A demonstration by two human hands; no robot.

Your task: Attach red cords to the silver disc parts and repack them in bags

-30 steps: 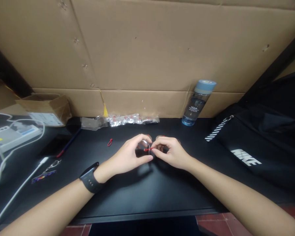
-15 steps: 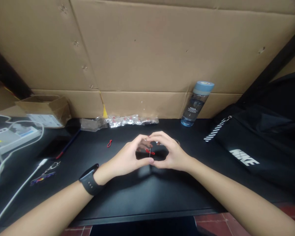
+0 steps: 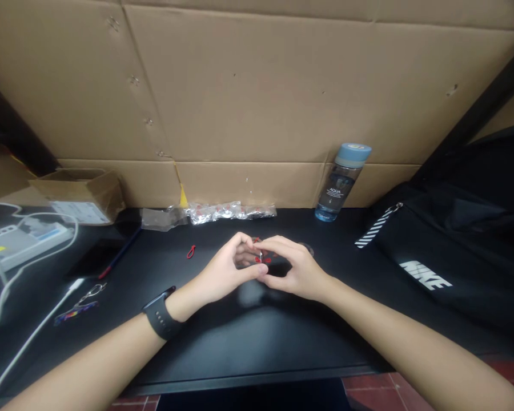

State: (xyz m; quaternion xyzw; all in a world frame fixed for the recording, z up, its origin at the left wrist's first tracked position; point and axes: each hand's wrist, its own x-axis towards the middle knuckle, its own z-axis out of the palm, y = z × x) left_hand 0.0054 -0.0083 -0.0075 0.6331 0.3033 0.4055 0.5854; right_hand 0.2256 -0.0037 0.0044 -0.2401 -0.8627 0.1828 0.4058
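Note:
Above the middle of the black desk [image 3: 235,342], my left hand [image 3: 223,273] and my right hand [image 3: 302,271] meet fingertip to fingertip. Both are closed in a pinch around a small, thin silvery piece [image 3: 261,256], seen nearly edge-on between the thumbs and forefingers. Bits of red cord [image 3: 268,260] show just behind it; whether they join it I cannot tell. The fingers hide most of the piece. A black watch [image 3: 163,315] is on my left wrist. Left of my hands lies a small red cord loop [image 3: 191,252].
Clear plastic packets [image 3: 216,212] lie along the cardboard wall [image 3: 282,91]. A water bottle [image 3: 340,184] stands back right, beside a black bag [image 3: 449,240]. At left are a cardboard box [image 3: 81,194], a power strip [image 3: 25,242], a white cable [image 3: 29,337], a phone [image 3: 96,257] and a keychain [image 3: 79,308].
My fingers have drawn closer together, narrowing the gap between thumbs and forefingers. The silvery piece has stayed between them, with less of it visible.

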